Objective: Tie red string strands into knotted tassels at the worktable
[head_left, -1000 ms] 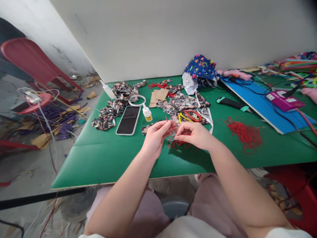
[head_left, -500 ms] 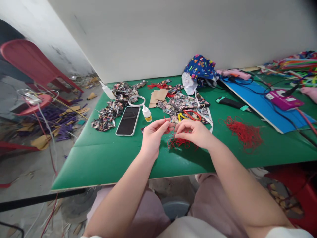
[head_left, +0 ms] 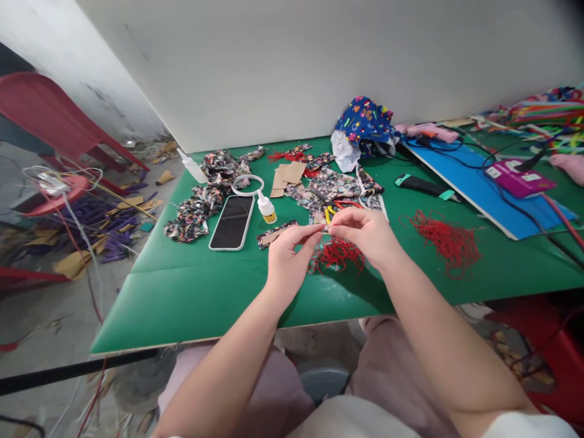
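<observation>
My left hand [head_left: 289,258] and my right hand [head_left: 368,238] meet at the fingertips above the green table, both closed in a pinch. A thin red string is in my left fingers, mostly hidden now. Whatever my right fingertips hold is too small to make out. Just beneath lies a tangled pile of red strings [head_left: 337,254]. Beyond my fingers are pliers with yellow and red handles [head_left: 329,213], partly covered, on floral fabric [head_left: 333,185]. Left of my left hand, a floral-edged strip with a brown middle [head_left: 275,235] lies flat.
A phone [head_left: 232,222], a small glue bottle [head_left: 266,208], a white ring [head_left: 247,185] and bunched floral fabric [head_left: 187,219] lie to the left. Rightward are another red string pile [head_left: 449,242], a utility knife [head_left: 424,186], a blue board [head_left: 465,185] and a purple device [head_left: 519,178] with cables.
My hands have come together at the fingertips, the left one shifting slightly right. The floral-edged strip, mostly hidden before, now shows. The view has shifted slightly.
</observation>
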### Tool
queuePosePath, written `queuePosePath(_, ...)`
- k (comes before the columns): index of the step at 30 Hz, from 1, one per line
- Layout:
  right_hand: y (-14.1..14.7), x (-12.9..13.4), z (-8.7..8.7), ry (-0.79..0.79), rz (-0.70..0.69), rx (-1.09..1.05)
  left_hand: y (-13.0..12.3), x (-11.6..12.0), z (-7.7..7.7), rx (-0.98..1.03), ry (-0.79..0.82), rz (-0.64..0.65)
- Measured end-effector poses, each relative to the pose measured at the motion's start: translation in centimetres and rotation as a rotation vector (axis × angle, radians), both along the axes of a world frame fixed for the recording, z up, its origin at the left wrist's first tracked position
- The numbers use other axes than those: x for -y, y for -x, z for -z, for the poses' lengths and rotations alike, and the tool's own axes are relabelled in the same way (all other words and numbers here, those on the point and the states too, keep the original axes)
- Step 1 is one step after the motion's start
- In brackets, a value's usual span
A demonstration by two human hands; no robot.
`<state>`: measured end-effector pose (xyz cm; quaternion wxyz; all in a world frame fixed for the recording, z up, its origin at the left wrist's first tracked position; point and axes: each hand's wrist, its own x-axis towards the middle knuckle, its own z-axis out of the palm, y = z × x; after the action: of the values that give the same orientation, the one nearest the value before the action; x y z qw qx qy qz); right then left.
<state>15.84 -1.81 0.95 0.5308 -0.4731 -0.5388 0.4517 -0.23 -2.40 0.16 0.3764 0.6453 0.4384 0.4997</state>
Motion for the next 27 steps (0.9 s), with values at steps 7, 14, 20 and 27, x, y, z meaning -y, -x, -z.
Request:
queuePosePath(7,0.01,-0.07,-0.1,0.049,-0.004,-0.041,-0.17,0.33,-0.23,-0.009,-0.011,-0.017)
queuePosePath(14,-0.1,0.1,-0.35,0.113,-0.052,-0.035,0.08,0.15,-0.25,0.058,0.01,-0.074)
queuePosePath(20,0.33,0.13,-0.05,0.128,-0.027,-0.038,-0.06,0.43,-0.41,0.036,-0.04,-0.07)
queuePosePath(27,0.58,0.02,-0.18,0.149,0.003,-0.095,-0.09,0.59,-0.61,-0.086,-0.187,-0.024)
